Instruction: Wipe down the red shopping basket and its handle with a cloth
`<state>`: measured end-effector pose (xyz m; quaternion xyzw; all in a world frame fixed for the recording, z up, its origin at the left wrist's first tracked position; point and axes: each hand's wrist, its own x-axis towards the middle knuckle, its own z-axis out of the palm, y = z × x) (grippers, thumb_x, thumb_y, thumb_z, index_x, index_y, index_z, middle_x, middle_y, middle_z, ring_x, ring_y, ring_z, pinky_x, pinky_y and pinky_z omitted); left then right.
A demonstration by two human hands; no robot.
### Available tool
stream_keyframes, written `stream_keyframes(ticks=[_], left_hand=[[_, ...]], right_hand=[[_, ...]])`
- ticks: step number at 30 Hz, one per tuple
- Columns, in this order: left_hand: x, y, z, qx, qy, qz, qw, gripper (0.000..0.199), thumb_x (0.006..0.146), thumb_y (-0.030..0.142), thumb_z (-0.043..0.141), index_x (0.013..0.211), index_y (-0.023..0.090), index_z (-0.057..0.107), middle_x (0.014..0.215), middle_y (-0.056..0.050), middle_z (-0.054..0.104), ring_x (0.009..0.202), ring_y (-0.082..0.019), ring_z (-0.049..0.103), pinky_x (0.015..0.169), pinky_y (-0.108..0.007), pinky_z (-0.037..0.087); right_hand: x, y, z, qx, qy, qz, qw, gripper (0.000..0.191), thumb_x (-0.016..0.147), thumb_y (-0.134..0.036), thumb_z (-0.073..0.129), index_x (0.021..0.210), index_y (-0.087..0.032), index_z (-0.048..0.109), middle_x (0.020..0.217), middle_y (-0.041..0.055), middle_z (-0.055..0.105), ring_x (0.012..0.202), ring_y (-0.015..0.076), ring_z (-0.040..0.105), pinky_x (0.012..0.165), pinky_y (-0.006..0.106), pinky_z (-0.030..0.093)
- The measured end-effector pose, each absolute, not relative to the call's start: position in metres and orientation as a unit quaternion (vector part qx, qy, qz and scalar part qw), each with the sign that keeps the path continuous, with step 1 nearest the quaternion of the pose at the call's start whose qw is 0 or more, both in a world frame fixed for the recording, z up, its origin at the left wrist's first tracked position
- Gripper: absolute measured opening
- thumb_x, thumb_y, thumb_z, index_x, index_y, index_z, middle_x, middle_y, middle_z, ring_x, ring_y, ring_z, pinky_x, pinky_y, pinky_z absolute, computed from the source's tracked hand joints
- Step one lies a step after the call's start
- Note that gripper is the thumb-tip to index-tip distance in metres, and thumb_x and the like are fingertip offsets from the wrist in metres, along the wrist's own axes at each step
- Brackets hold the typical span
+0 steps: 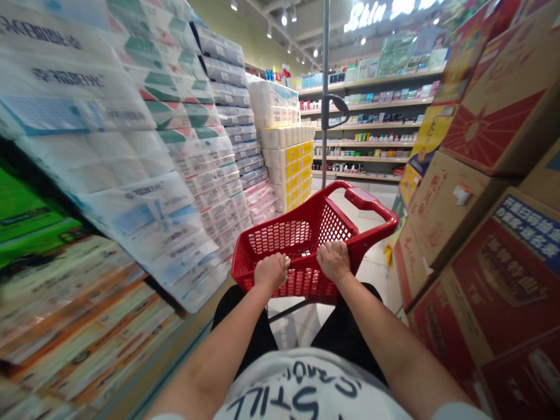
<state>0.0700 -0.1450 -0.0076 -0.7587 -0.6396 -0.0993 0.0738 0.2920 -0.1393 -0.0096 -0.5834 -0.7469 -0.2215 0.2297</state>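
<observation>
A red plastic shopping cart stands right in front of me, with perforated sides and its handle at the upper right. My left hand is closed at the near rim, with a small beige cloth-like item in its fist against the basket wall. Further right, my right hand has its fingers wrapped over the same rim. The cart's basket looks empty through its open top. Both palms are hidden.
Stacked tissue packs rise along the left. Cardboard cartons are piled close on the right. A vertical metal pole stands beyond the cart, before shelves of small products. Pale floor tiles show between the stacks.
</observation>
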Motion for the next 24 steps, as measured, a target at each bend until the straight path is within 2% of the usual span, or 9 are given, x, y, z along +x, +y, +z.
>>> stream_keyframes(ticks=[3, 6, 8, 12, 14, 16, 18, 21, 24], left_hand=[[0.073, -0.142, -0.007, -0.759, -0.64, -0.097, 0.071, 0.041, 0.097, 0.037, 0.022, 0.102, 0.018, 0.058, 0.091, -0.009, 0.064, 0.083, -0.021, 0.059, 0.077, -0.035, 0.041], [0.07, -0.15, -0.023, -0.794, -0.577, -0.142, 0.13, 0.034, 0.096, 0.034, 0.029, 0.118, 0.021, 0.052, 0.107, -0.01, 0.062, 0.099, -0.023, 0.056, 0.086, -0.037, 0.039], [0.067, -0.153, -0.031, -0.806, -0.549, -0.151, 0.163, 0.034, 0.095, 0.031, 0.032, 0.125, 0.022, 0.047, 0.112, -0.01, 0.06, 0.101, -0.023, 0.054, 0.088, -0.037, 0.037], [0.066, -0.146, -0.024, -0.804, -0.565, -0.108, 0.149, 0.027, 0.095, 0.031, 0.033, 0.106, 0.018, 0.054, 0.091, -0.008, 0.061, 0.083, -0.02, 0.056, 0.076, -0.033, 0.04], [0.068, -0.141, -0.017, -0.811, -0.561, -0.098, 0.133, 0.029, 0.095, 0.034, 0.032, 0.1, 0.017, 0.055, 0.088, -0.008, 0.06, 0.08, -0.019, 0.056, 0.073, -0.032, 0.04], [0.067, -0.141, -0.016, -0.817, -0.553, -0.103, 0.125, 0.031, 0.096, 0.036, 0.03, 0.102, 0.018, 0.055, 0.09, -0.007, 0.061, 0.08, -0.019, 0.056, 0.074, -0.032, 0.04], [0.063, -0.146, -0.022, -0.821, -0.542, -0.123, 0.131, 0.032, 0.096, 0.036, 0.031, 0.114, 0.02, 0.052, 0.1, -0.008, 0.062, 0.088, -0.02, 0.056, 0.08, -0.034, 0.04], [0.053, -0.152, -0.034, -0.832, -0.512, -0.169, 0.13, 0.04, 0.095, 0.032, 0.036, 0.134, 0.024, 0.04, 0.125, -0.009, 0.057, 0.107, -0.023, 0.052, 0.092, -0.039, 0.038], [0.043, -0.151, -0.035, -0.853, -0.475, -0.207, 0.059, 0.044, 0.094, 0.026, 0.037, 0.138, 0.027, 0.038, 0.134, -0.006, 0.054, 0.117, -0.021, 0.049, 0.1, -0.037, 0.036]], right_hand=[[0.291, -0.138, -0.011, -0.577, -0.739, -0.243, 0.249, 0.031, 0.094, -0.028, 0.032, 0.077, -0.02, 0.057, 0.08, 0.005, 0.056, 0.084, 0.021, 0.042, 0.092, 0.038, 0.022], [0.291, -0.135, -0.014, -0.567, -0.727, -0.273, 0.275, 0.025, 0.091, -0.028, 0.039, 0.073, -0.02, 0.055, 0.076, 0.0042, 0.055, 0.08, 0.0204, 0.041, 0.089, 0.038, 0.024], [0.291, -0.133, -0.016, -0.557, -0.721, -0.29, 0.292, 0.023, 0.089, -0.027, 0.043, 0.071, -0.02, 0.054, 0.073, 0.0037, 0.055, 0.079, 0.02, 0.04, 0.087, 0.038, 0.024], [0.291, -0.131, -0.017, -0.545, -0.716, -0.304, 0.313, 0.021, 0.087, -0.026, 0.047, 0.068, -0.021, 0.053, 0.071, 0.0031, 0.054, 0.077, 0.0195, 0.039, 0.086, 0.037, 0.024], [0.29, -0.131, -0.017, -0.545, -0.713, -0.308, 0.317, 0.021, 0.087, -0.026, 0.047, 0.067, -0.021, 0.052, 0.07, 0.003, 0.053, 0.076, 0.0194, 0.038, 0.085, 0.037, 0.024], [0.29, -0.131, -0.016, -0.545, -0.71, -0.311, 0.319, 0.022, 0.087, -0.026, 0.047, 0.067, -0.021, 0.052, 0.069, 0.0029, 0.053, 0.076, 0.0193, 0.038, 0.086, 0.037, 0.024], [0.29, -0.132, -0.016, -0.545, -0.709, -0.313, 0.319, 0.022, 0.087, -0.025, 0.047, 0.067, -0.021, 0.052, 0.07, 0.0028, 0.053, 0.076, 0.0193, 0.038, 0.086, 0.037, 0.024], [0.29, -0.133, -0.015, -0.543, -0.711, -0.313, 0.317, 0.021, 0.087, -0.025, 0.047, 0.067, -0.021, 0.052, 0.07, 0.0026, 0.054, 0.076, 0.019, 0.039, 0.086, 0.037, 0.024], [0.289, -0.133, -0.015, -0.544, -0.711, -0.313, 0.316, 0.021, 0.087, -0.025, 0.047, 0.067, -0.021, 0.052, 0.07, 0.0022, 0.054, 0.076, 0.0188, 0.039, 0.085, 0.036, 0.024]])
